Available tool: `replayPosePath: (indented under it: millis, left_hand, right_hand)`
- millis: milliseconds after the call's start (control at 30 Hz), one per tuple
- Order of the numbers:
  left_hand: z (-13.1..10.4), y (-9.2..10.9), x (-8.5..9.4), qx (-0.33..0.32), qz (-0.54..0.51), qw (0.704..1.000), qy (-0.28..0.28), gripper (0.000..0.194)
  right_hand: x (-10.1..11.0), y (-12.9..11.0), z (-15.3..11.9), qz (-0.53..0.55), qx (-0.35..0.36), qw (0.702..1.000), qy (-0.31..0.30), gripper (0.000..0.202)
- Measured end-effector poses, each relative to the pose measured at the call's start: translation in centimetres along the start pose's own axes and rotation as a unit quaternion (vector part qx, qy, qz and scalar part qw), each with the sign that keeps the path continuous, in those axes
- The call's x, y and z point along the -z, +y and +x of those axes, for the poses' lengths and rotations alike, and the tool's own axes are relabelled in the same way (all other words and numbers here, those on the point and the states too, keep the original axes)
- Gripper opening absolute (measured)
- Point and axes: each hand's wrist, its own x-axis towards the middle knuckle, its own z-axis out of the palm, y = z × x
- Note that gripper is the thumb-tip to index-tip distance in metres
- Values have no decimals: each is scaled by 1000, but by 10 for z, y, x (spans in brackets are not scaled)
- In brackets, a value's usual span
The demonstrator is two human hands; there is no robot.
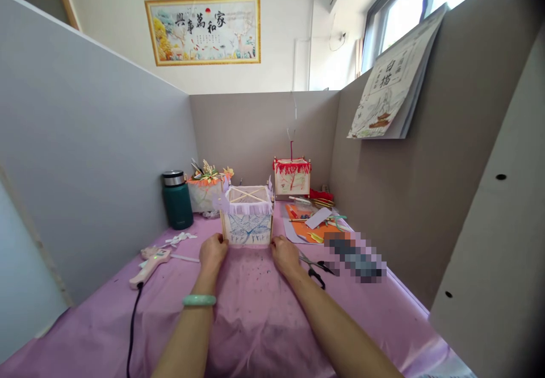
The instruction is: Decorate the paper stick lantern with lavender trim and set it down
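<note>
- Left hand point(213, 251) and right hand point(284, 253): fingers closed on the lantern's point(247, 214) near bottom corners, steadying it upright on the worktop point(255, 310).
- Glue gun point(150, 264), scissors point(313, 267): laid within reach, left and right.

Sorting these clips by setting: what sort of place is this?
Probably a partitioned craft workstation: both hands hold a paper lantern, with a glue gun and scissors on the pink cloth.

Both hands point(213, 253) point(284, 255) forward, fingers curled.
</note>
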Motion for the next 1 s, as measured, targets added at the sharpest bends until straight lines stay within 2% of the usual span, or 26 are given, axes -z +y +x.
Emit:
replayPosePath:
  millis: [300, 467, 633, 733, 800, 867, 933, 1000]
  left_hand:
    - [-5, 3, -9, -96, -60, 993, -20, 17]
    - [-7, 5, -18, -170, -127, 976, -52, 19]
    - [-15, 9, -18, -252, -198, 939, -128, 26]
    - [-17, 11, -16, -247, -211, 930, -174, 30]
    - [-11, 12, -12, -187, -213, 948, -145, 31]
    - [3, 14, -7, -110, -207, 971, -55, 30]
    - [22, 17, -4, -56, -214, 975, 31, 34]
    - [41, 20, -3, -40, -249, 966, 50, 45]
  right_hand:
    - [-5, 8, 9, 16, -74, 997, 11, 28]
    - [-3, 10, 13, 36, -109, 993, 9, 35]
    - [-3, 15, 13, 49, -79, 996, -3, 43]
    - [-1, 14, 9, 54, -47, 997, -1, 41]
    - [1, 9, 5, 55, -30, 998, 21, 34]
    - [3, 0, 0, 56, 14, 997, 57, 33]
    - [4, -12, -5, 51, 75, 993, 80, 36]
    - [2, -23, -7, 31, 111, 990, 76, 35]
